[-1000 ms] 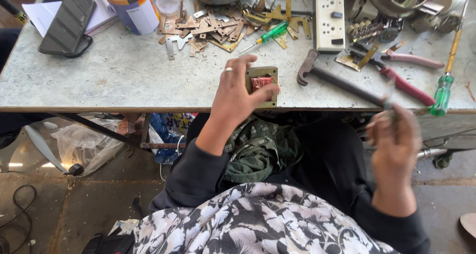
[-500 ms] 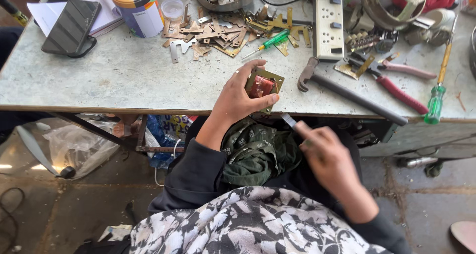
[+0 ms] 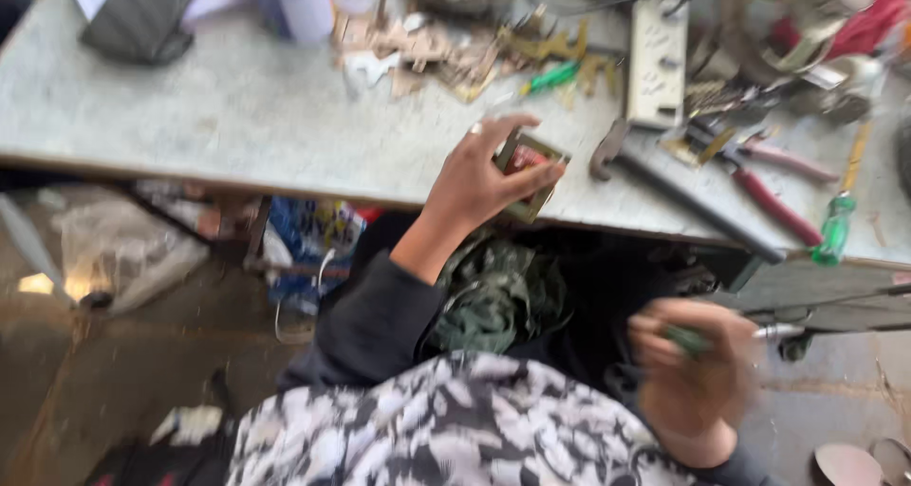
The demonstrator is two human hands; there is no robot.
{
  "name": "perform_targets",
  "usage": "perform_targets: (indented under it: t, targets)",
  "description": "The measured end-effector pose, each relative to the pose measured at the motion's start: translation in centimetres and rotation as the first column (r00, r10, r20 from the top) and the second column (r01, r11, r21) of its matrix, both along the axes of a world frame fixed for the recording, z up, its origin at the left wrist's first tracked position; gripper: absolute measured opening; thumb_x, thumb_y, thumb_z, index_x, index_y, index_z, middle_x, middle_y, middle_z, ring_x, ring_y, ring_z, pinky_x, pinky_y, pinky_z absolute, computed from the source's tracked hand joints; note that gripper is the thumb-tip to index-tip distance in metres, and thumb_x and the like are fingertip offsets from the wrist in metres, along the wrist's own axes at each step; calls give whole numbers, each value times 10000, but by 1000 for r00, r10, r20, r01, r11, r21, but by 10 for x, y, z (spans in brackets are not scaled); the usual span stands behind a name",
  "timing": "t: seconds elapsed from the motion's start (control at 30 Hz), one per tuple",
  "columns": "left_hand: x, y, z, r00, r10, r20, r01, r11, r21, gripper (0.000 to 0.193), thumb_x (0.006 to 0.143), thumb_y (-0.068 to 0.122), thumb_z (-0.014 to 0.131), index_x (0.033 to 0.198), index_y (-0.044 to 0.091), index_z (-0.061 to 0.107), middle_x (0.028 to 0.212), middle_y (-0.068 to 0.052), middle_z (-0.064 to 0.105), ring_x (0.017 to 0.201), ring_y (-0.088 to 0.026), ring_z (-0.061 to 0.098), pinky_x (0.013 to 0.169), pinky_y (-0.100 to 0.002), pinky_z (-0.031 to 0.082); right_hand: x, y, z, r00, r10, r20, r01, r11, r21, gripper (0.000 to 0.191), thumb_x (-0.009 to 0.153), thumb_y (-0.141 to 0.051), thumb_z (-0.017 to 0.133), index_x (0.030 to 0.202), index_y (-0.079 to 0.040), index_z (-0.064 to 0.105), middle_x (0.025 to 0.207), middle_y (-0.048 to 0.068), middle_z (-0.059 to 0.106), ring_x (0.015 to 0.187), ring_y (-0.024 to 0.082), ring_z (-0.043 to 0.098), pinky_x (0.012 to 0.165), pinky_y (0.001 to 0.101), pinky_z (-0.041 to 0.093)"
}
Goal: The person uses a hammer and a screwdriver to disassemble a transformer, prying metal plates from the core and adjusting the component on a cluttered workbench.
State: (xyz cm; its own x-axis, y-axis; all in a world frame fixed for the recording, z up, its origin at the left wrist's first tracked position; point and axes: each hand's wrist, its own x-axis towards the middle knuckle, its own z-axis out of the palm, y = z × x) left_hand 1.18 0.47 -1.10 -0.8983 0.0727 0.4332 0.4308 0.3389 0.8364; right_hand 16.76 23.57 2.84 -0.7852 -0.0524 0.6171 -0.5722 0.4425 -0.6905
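My left hand (image 3: 484, 175) grips a small square brass-coloured frame with a red core (image 3: 529, 166) at the near edge of the grey worktable (image 3: 190, 116). A ring sits on one finger. Lower right, below the table edge, my right hand (image 3: 697, 377) is closed around a green-handled tool with a metal tip (image 3: 731, 337) pointing right. The picture is blurred by motion. My dark sleeves and a black-and-white patterned cloth (image 3: 427, 429) fill the bottom.
On the table lie a hammer (image 3: 664, 187), red-handled pliers (image 3: 759, 187), a green screwdriver (image 3: 840, 215), a white power strip (image 3: 660, 54), brass scraps (image 3: 455, 54), a jar (image 3: 294, 7) and a black phone (image 3: 138, 16). Bags and floor lie under the table on the left.
My right hand has dropped from beside the frame to the lower right, still holding the tool. My left hand keeps hold of the frame. The view shifted and blurred.
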Motion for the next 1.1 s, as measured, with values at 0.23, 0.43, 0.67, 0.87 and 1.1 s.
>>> perform_targets:
  t: [0.23,0.43,0.67,0.87,1.1]
  targets:
    - [8,13,-2,984,120,-132,-131,988,-77,673,872,674,692,1229,109,616,1138,-154,677,1028,-337,695,855,-438,565,-15,-7,-6,997,-61,53,33,906,422,490,925,-23,672,1400,-137,632,967,105,657,772,229,656,703,312,526]
    - [2,12,-4,991,126,54,-121,988,-95,612,852,667,694,1127,124,629,1025,-117,674,924,-286,717,793,-410,575,-16,-6,-14,954,-189,231,53,869,492,479,912,-72,683,1377,-185,657,940,88,652,669,232,635,633,344,506]
    - [-4,13,-7,858,308,-412,-365,928,-68,580,901,670,714,1073,121,646,1096,-81,652,1044,-277,664,993,-446,478,-27,-12,-7,974,-163,160,52,840,540,437,938,-142,701,1370,-189,654,981,84,655,681,232,636,648,359,515]
    - [-9,4,-2,993,-23,-118,13,996,-87,663,805,617,793,1177,72,728,1309,-184,649,1197,-312,629,1055,-423,483,-31,-11,0,974,-179,139,77,840,537,412,950,-133,670,1359,-181,674,984,86,664,732,233,665,675,361,522]
    - [-14,5,-9,974,-225,-26,226,967,119,592,871,472,782,1302,75,696,1410,-186,633,1337,-300,604,1112,-382,469,-30,-14,8,975,-157,158,50,845,532,414,931,-121,696,1339,-191,687,972,80,671,725,230,663,670,358,525]
